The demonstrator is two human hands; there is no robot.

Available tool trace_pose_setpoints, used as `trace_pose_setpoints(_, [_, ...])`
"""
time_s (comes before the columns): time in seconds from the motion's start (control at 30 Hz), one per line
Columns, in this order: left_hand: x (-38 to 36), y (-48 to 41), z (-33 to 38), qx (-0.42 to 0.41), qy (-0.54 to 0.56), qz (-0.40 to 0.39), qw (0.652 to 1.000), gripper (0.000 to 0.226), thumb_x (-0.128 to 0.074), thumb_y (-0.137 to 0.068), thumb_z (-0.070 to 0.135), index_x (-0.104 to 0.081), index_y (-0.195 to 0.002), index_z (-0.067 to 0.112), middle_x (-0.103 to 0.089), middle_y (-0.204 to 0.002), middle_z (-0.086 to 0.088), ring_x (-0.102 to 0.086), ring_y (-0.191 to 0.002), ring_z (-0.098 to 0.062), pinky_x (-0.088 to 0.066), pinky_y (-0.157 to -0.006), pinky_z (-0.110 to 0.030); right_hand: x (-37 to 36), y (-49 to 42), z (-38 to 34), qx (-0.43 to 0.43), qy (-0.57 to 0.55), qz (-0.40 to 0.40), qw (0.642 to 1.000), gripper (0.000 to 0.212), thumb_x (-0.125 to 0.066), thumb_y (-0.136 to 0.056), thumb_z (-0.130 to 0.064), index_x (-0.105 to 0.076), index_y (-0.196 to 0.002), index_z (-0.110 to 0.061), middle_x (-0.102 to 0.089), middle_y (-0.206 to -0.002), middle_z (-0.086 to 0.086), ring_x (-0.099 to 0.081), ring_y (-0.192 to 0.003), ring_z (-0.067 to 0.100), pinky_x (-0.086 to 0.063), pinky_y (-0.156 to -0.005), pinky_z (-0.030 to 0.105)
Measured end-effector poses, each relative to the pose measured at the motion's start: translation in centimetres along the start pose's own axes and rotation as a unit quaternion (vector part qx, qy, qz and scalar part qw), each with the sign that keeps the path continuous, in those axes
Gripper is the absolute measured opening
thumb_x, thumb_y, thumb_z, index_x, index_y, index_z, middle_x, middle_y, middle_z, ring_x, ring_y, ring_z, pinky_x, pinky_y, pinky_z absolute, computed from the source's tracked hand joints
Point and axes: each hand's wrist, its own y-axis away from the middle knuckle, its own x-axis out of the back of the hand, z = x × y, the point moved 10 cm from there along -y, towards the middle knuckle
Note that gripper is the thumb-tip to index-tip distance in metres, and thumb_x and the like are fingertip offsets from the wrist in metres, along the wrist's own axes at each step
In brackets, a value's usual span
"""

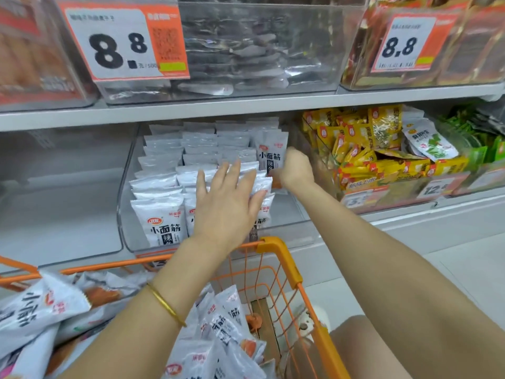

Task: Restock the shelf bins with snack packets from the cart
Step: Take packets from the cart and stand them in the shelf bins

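Note:
A clear shelf bin [128, 170] on the lower shelf holds several rows of upright white snack packets [161, 222] with black lettering. My left hand [228, 206] lies flat with straight fingers against the packets in the bin's middle and right rows. My right hand [296, 166] reaches deep into the bin's right side and grips one white packet [273, 155] standing at the back of the right row. Below, the orange wire cart [284, 258] carries more of the same white packets [221, 321], some loose and some in a larger bag at the left.
An empty clear bin [62, 192] stands left of the filled one. To the right a bin of yellow packets [363, 149] and green ones [481, 149]. The upper shelf [246, 105] overhangs with clear bins and 8.8 price tags [120, 42]. A slipper shows under the cart.

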Motion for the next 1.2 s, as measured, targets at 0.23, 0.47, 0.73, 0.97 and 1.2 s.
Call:
trace_pose_setpoints(0.23, [0.0, 0.1, -0.2, -0.011, 0.011, 0.008, 1.000, 0.078, 0.006, -0.082, 0.057, -0.032, -0.143, 0.029, -0.023, -0.155, -0.001, -0.011, -0.144, -0.020, 0.001, -0.115, -0.048, -3.6, -3.9, 1.9, -0.036, -0.039, -0.009, 0.999, 0.036, -0.057, -0.088, -0.005, -0.046, -0.121, -0.001, -0.061, -0.117, 0.017, -0.059, -0.108, 0.033, -0.047, -0.082, 0.032])
trace_pose_setpoints(0.47, [0.1, 0.1, -0.2, -0.019, 0.024, 0.016, 0.999, 0.073, -0.001, -0.086, 0.056, -0.038, -0.141, 0.026, -0.030, -0.152, -0.003, -0.017, -0.142, -0.023, -0.002, -0.115, -0.049, -5.0, -4.7, 1.5, -0.033, 0.014, -0.027, 0.999, 0.020, -0.040, -0.098, -0.007, -0.043, -0.117, -0.005, -0.057, -0.121, 0.017, -0.057, -0.110, 0.031, -0.043, -0.069, 0.018])
trace_pose_setpoints(0.73, [2.7, 2.3, -0.3, -0.028, 0.062, 0.076, 0.995, 0.057, -0.022, -0.092, 0.047, -0.052, -0.130, 0.017, -0.044, -0.142, -0.008, -0.035, -0.132, -0.029, -0.018, -0.113, -0.052, -0.9, -0.1, -0.9, 0.003, 0.046, -0.023, 0.999, 0.030, -0.047, -0.091, 0.002, -0.045, -0.120, 0.007, -0.058, -0.119, 0.022, -0.057, -0.111, 0.036, -0.047, -0.084, 0.036])
trace_pose_setpoints(0.97, [5.3, 8.4, -1.0, -0.027, 0.123, 0.170, 0.977, 0.035, -0.040, -0.088, 0.028, -0.060, -0.114, 0.017, -0.059, -0.117, -0.001, -0.047, -0.107, -0.026, -0.037, -0.089, -0.040, 5.7, 15.0, -5.7, 0.150, -0.053, -0.010, 0.987, 0.026, -0.046, -0.091, 0.000, -0.057, -0.115, -0.006, -0.064, -0.105, 0.015, -0.060, -0.099, 0.029, -0.048, -0.087, 0.040])
trace_pose_setpoints(1.2, [2.1, 12.0, -2.1, -0.022, 0.119, 0.118, 0.986, 0.027, -0.044, -0.080, 0.020, -0.069, -0.091, 0.017, -0.065, -0.097, 0.001, -0.053, -0.087, -0.028, -0.043, -0.073, -0.036, -9.9, 24.8, -2.3, 0.197, 0.236, -0.398, 0.865, 0.028, -0.055, -0.091, -0.012, -0.060, -0.114, 0.005, -0.063, -0.112, 0.022, -0.059, -0.104, 0.035, -0.051, -0.083, 0.037])
